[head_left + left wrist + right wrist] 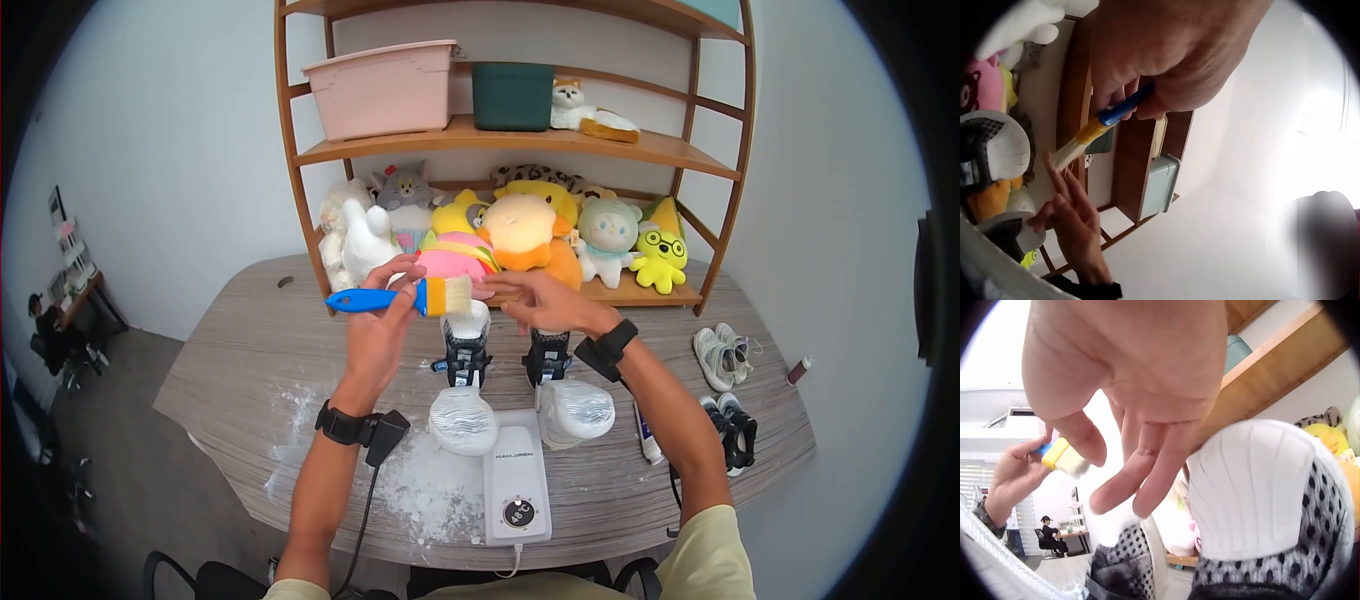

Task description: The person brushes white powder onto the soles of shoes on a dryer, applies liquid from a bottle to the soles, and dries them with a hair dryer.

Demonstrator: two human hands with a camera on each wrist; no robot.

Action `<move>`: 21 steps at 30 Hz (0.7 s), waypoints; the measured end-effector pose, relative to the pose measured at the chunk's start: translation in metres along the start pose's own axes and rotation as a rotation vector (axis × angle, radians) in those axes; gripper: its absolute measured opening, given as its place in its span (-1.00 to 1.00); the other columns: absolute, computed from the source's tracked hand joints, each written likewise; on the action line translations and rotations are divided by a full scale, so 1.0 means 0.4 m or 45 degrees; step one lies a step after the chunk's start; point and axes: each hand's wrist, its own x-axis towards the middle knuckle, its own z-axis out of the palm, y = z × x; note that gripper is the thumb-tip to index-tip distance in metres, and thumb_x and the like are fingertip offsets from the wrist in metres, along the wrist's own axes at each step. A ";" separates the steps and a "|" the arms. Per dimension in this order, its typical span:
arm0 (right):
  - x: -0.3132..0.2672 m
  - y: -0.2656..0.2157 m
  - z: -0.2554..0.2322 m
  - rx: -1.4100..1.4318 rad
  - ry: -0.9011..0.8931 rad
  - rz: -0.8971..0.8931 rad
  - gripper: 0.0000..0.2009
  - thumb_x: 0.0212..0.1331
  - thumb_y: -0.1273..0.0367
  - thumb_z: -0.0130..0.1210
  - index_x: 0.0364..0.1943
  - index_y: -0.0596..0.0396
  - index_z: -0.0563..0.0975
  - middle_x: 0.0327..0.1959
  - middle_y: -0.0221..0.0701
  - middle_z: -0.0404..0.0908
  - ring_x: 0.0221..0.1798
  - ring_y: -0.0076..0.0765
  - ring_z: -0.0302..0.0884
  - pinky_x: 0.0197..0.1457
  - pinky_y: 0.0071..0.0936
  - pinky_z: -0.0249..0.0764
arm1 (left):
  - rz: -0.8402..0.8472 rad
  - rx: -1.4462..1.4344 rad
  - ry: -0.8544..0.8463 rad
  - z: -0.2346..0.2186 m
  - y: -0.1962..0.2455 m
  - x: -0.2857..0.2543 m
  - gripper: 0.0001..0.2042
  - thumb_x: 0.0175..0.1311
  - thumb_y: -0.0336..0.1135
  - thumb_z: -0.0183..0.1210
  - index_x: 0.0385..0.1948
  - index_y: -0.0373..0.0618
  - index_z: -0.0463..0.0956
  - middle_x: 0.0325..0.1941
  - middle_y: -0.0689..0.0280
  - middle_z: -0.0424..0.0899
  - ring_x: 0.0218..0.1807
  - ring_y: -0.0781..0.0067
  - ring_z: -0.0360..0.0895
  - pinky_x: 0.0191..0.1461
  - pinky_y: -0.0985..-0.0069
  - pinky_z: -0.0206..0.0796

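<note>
My left hand [378, 325] grips a paintbrush by its blue handle [362, 300]. The pale bristles [457, 295] and yellow band of the brush point toward my right hand [548, 302]. Its fingers reach out loosely, and in the left wrist view the fingertips [1054, 164] are right at the bristle ends. Below both hands stands a pair of black-and-white mesh shoes, the left shoe [466, 358] and the right shoe [547, 356], with white ribbed surfaces. Between them at the front lies a white device [517, 470] whose display reads 48°C.
White powder [430, 495] is scattered over the wood-grain table [230, 360]. A white tube [648, 435], light sneakers [715, 358], dark shoes [738, 440] and a small bottle [798, 371] are at the right. Behind rises a wooden shelf [520, 140] with plush toys and bins.
</note>
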 end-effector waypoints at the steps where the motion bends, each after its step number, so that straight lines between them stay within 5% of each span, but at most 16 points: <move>1: -0.006 -0.031 -0.004 0.003 0.072 0.000 -0.57 0.22 0.49 0.05 0.20 0.23 0.39 0.14 -0.34 0.57 -0.54 -0.62 0.46 -0.38 -0.58 0.49 | 0.021 0.118 -0.051 0.008 0.003 0.003 -0.69 0.35 -0.49 0.08 0.11 -0.11 0.35 0.27 0.21 0.37 0.26 0.40 0.39 0.20 0.45 0.36; 6: -0.061 -0.197 -0.005 -0.050 0.214 0.035 -0.66 0.21 0.36 0.17 0.04 0.22 0.53 -0.04 -0.39 0.66 -0.47 -0.60 0.52 -0.33 -0.53 0.52 | -0.064 0.359 -0.265 0.052 0.029 0.019 -0.61 0.26 -0.48 0.20 0.11 -0.18 0.33 0.08 0.15 0.52 0.10 0.45 0.51 0.07 0.50 0.44; 7: -0.066 -0.186 0.001 -0.317 0.235 -0.105 -0.69 0.18 0.29 0.22 -0.05 0.16 0.58 -0.14 -0.38 0.68 -0.38 -0.47 0.60 -0.28 -0.41 0.53 | -0.086 0.408 -0.296 0.063 0.029 0.023 -0.58 0.24 -0.48 0.23 0.11 -0.20 0.33 0.03 0.15 0.55 0.06 0.46 0.54 0.04 0.51 0.45; 10: -0.091 -0.194 0.022 -0.741 0.234 -0.408 -0.69 0.16 0.26 0.25 -0.07 0.13 0.59 -0.20 -0.35 0.66 -0.50 -0.45 0.55 -0.42 -0.55 0.47 | -0.045 0.494 -0.378 0.092 0.011 0.031 -0.50 0.14 -0.53 0.30 0.12 -0.26 0.30 -0.05 0.20 0.56 -0.01 0.48 0.56 0.04 0.52 0.46; 11: -0.103 -0.200 0.027 -0.757 0.257 -0.382 -0.67 0.10 0.23 0.28 -0.13 0.14 0.60 -0.22 -0.30 0.65 -0.44 -0.30 0.58 -0.37 -0.47 0.49 | -0.047 0.529 -0.431 0.104 0.016 0.033 -0.48 0.12 -0.55 0.31 0.13 -0.25 0.29 -0.06 0.22 0.51 -0.02 0.47 0.56 0.02 0.50 0.49; 14: -0.119 -0.179 0.027 -0.786 0.338 -0.445 -0.69 0.07 0.25 0.31 -0.16 0.14 0.60 -0.27 -0.29 0.66 -0.45 -0.29 0.59 -0.37 -0.44 0.49 | -0.044 0.599 -0.564 0.142 0.047 0.033 -0.42 0.05 -0.58 0.34 0.14 -0.24 0.28 -0.09 0.30 0.39 -0.04 0.47 0.56 -0.01 0.49 0.54; 17: -0.135 -0.197 0.030 -0.799 0.338 -0.312 -0.69 0.03 0.26 0.33 -0.19 0.12 0.60 -0.37 -0.33 0.68 -0.47 -0.26 0.59 -0.37 -0.41 0.49 | -0.009 0.677 -0.639 0.172 0.069 0.035 -0.41 -0.02 -0.59 0.39 0.12 -0.24 0.33 -0.12 0.35 0.35 -0.04 0.52 0.52 -0.01 0.52 0.55; 21: -0.163 -0.242 0.042 -0.705 0.311 -0.120 -0.69 0.02 0.24 0.33 -0.19 0.09 0.60 -0.31 -0.21 0.67 -0.19 -0.04 0.62 -0.18 -0.18 0.47 | 0.028 0.835 -0.701 0.209 0.071 0.033 -0.39 -0.05 -0.59 0.41 0.13 -0.22 0.37 -0.06 0.36 0.36 0.02 0.52 0.47 0.09 0.54 0.52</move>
